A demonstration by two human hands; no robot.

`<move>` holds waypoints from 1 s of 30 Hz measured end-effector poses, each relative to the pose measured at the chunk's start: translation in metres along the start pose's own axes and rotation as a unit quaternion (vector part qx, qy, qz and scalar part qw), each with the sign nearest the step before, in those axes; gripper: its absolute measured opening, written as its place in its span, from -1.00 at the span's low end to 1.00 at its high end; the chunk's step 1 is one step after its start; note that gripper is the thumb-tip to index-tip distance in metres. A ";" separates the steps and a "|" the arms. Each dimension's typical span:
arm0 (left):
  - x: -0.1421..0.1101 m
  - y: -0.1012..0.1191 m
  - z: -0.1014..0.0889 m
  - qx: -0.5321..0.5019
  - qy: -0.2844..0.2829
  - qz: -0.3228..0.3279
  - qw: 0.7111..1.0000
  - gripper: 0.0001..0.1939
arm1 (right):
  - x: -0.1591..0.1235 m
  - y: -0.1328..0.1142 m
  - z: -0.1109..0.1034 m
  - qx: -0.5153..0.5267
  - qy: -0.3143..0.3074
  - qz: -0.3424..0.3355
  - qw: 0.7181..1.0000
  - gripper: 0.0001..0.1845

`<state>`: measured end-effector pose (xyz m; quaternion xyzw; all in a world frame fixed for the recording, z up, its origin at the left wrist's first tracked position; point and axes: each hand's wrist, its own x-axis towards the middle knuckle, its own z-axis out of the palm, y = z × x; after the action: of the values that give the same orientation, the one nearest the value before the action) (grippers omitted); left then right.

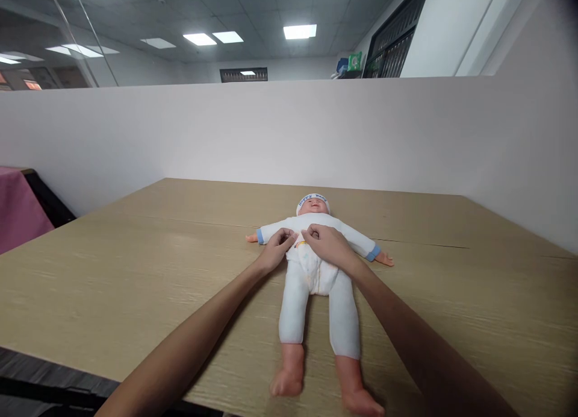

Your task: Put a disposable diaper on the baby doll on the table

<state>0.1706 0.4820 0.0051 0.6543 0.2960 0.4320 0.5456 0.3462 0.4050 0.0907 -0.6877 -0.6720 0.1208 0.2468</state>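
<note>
A baby doll [316,296] lies on its back on the wooden table [135,272], head pointing away from me, bare feet near the front edge. It wears a white suit with blue cuffs and a white headband. My left hand [275,248] pinches the suit fabric at the doll's chest, fingers closed. My right hand [327,245] grips the fabric on the other side of the chest, fingers also closed. A small yellow bit shows between my hands, over what looks like a diaper at the doll's waist.
A white partition wall [289,134] runs behind and to the right of the table. At the far left stands another surface with a pink cloth [18,209]. Ceiling lights and a dark window show above the partition.
</note>
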 end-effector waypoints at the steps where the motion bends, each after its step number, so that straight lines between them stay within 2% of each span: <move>1: 0.000 0.001 0.000 0.006 0.000 0.003 1.000 -0.39 | 0.000 0.001 0.001 -0.001 0.005 -0.001 1.000 -0.57; 6: -0.005 0.002 0.000 0.071 0.039 0.027 0.996 -0.51 | 0.003 0.008 0.008 -0.011 0.044 -0.010 0.999 -0.70; 10: -0.009 0.007 0.003 0.108 0.104 0.033 0.988 -0.68 | 0.000 0.005 0.003 -0.016 0.085 -0.021 0.996 -0.88; 13: -0.022 0.031 0.013 0.125 0.161 0.046 0.978 -0.76 | -0.019 -0.009 -0.007 -0.008 0.135 -0.060 0.989 -0.81; 15: -0.041 0.053 0.022 0.155 0.163 0.081 0.971 -0.75 | -0.043 -0.019 -0.013 0.024 0.148 -0.101 0.984 -0.77; 17: -0.064 0.073 0.028 0.202 0.110 0.124 0.965 -0.73 | -0.076 -0.022 -0.014 0.078 0.128 -0.134 0.980 -0.78; 19: -0.088 0.086 0.031 0.266 0.011 0.153 0.952 -0.74 | -0.110 -0.015 -0.010 0.127 0.074 -0.137 0.980 -0.84; 21: -0.105 0.091 0.029 0.323 -0.105 0.167 0.925 -0.73 | -0.137 0.001 -0.005 0.155 -0.008 -0.131 0.979 -0.89; 23: -0.114 0.089 0.025 0.354 -0.189 0.171 0.900 -0.70 | -0.151 0.022 -0.002 0.146 -0.059 -0.126 0.979 -0.91; 25: -0.113 0.083 0.019 0.364 -0.207 0.159 0.894 -0.70 | -0.151 0.042 -0.002 0.120 -0.065 -0.112 0.984 -0.87; 27: -0.107 0.078 0.016 0.363 -0.180 0.124 0.906 -0.72 | -0.141 0.055 -0.005 0.106 -0.055 -0.087 0.989 -0.81; 30: -0.095 0.072 0.017 0.360 -0.143 0.070 0.919 -0.71 | -0.122 0.058 -0.008 0.096 -0.059 -0.067 0.991 -0.77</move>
<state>0.1371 0.3765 0.0511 0.8806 0.3037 0.2347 0.2780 0.3918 0.2854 0.0481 -0.6060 -0.7149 0.2084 0.2797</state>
